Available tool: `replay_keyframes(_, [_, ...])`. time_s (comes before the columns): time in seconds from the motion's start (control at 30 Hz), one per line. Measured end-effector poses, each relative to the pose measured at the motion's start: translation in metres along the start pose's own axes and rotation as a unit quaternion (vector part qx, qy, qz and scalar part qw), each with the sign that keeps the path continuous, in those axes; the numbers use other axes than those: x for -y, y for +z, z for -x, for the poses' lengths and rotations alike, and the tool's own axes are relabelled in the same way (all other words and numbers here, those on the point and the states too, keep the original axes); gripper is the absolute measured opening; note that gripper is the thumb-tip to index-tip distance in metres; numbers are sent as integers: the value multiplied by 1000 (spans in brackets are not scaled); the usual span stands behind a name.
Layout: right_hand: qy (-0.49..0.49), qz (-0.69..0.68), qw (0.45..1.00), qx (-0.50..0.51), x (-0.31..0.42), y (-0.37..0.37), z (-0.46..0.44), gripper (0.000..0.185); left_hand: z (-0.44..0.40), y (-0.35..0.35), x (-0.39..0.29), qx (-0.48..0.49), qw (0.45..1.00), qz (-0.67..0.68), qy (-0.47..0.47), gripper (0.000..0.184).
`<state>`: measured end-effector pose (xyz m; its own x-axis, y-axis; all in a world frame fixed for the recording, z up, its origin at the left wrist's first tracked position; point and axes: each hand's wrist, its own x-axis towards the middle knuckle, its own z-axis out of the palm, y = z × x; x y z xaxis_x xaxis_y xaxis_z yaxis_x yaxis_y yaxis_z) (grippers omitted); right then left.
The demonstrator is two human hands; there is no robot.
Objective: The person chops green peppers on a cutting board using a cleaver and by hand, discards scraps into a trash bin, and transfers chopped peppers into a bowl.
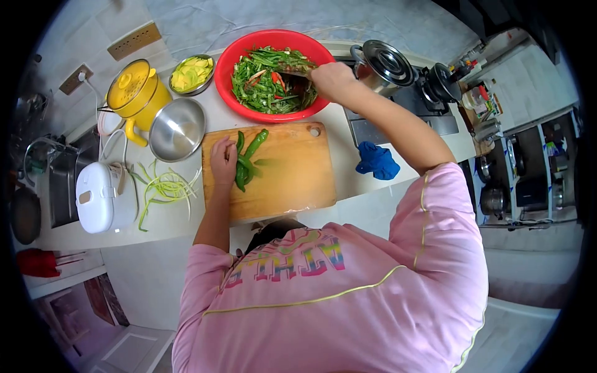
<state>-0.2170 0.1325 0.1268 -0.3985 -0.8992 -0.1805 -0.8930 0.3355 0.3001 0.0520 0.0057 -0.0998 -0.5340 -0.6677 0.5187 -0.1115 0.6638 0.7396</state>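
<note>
A wooden cutting board [286, 177] lies on the counter in front of me, with several long green peppers [254, 146] at its upper left. My left hand [224, 160] rests at the board's left edge, its fingers curled together against the peppers. My right hand [333, 81] is closed around a knife, whose handle is hidden in the grip. The knife's blade [295, 71] reaches over the red bowl [311, 112], which holds sliced green vegetables [261, 93] and some red pieces [278, 79].
Left of the board are a steel bowl [177, 130], yellow pot [140, 99], bowl of yellow-green slices [191, 74], white appliance [102, 196] and pale green strips [165, 186]. Rightward are a blue cloth [377, 161], lidded steel pot [387, 65] and stove [404, 118].
</note>
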Motion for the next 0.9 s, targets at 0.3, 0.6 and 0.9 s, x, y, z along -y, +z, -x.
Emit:
replay_keyframes(0.3, [-101, 30, 982, -156, 29, 3, -27, 21, -3, 0, -9, 11, 998, 34, -44, 14])
replay_keyframes(0.6, [-224, 173, 955, -85, -35, 3, 29, 32, -1, 3, 3, 16, 1000, 4, -19, 18])
replay_keyframes(0.9, [-205, 172, 959, -89, -33, -38, 74, 31, 0, 6, 6, 20, 1000, 9, -15, 17])
